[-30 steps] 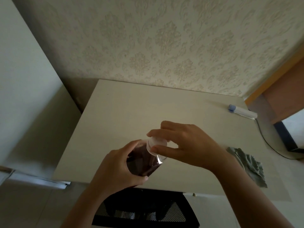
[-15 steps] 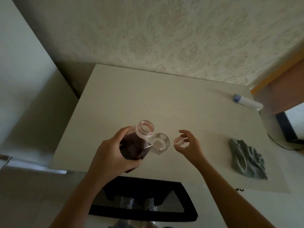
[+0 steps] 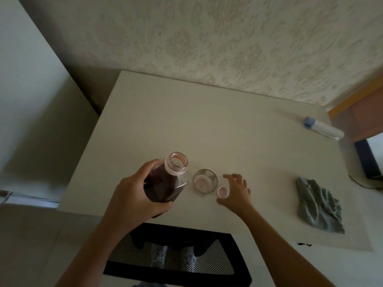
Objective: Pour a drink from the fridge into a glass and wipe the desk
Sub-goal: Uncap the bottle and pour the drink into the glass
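My left hand (image 3: 134,195) grips a clear bottle (image 3: 165,183) of dark red drink, held upright above the desk's front edge with its mouth uncapped. Just right of it an empty glass (image 3: 205,181) stands on the pale desk (image 3: 207,131). The bottle's small cap (image 3: 223,192) lies on the desk right of the glass, in the crook of my right hand (image 3: 236,193), whose fingers are spread apart above it. A crumpled grey-green cloth (image 3: 319,206) lies on the desk at the right.
A white tube with a blue cap (image 3: 323,129) lies at the desk's far right corner. A black mesh chair (image 3: 176,257) sits under the front edge. A patterned wall runs behind the desk, and a cable trails off the right side.
My right hand unscrewed the cap, carried it to the right of the glass and lowered it to the desk. The bottle stayed in my left hand, now uncapped beside the glass.
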The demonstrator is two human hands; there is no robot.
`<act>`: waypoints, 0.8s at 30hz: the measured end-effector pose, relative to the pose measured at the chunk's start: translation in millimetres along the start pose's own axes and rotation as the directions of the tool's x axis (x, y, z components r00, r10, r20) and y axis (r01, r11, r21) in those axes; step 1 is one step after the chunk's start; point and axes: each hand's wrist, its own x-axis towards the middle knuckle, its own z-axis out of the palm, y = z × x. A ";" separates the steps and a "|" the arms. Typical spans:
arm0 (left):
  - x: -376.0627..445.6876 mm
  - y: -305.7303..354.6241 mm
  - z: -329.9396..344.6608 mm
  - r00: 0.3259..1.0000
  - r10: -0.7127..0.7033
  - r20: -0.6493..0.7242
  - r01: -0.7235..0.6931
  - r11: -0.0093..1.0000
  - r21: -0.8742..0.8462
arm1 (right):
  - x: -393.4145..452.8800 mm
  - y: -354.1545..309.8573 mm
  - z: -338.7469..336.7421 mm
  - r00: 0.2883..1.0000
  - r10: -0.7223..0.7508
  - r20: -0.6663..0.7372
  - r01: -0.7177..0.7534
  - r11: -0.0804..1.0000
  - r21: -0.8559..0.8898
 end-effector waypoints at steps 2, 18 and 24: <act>2.7 -0.9 1.1 1.000 -0.005 -0.007 0.005 1.000 0.002 | -3.8 -12.3 -8.9 0.984 -0.178 -0.005 0.177 0.982 -0.071; 18.7 -2.9 -3.5 0.999 0.048 0.005 -0.048 0.967 0.250 | -1.2 -70.9 -15.1 0.922 -0.368 0.123 0.387 0.888 -0.247; 38.1 7.2 -19.3 0.996 0.077 0.044 -0.088 0.894 0.439 | -19.7 -92.1 -60.9 0.932 -0.359 0.044 0.359 0.904 -0.233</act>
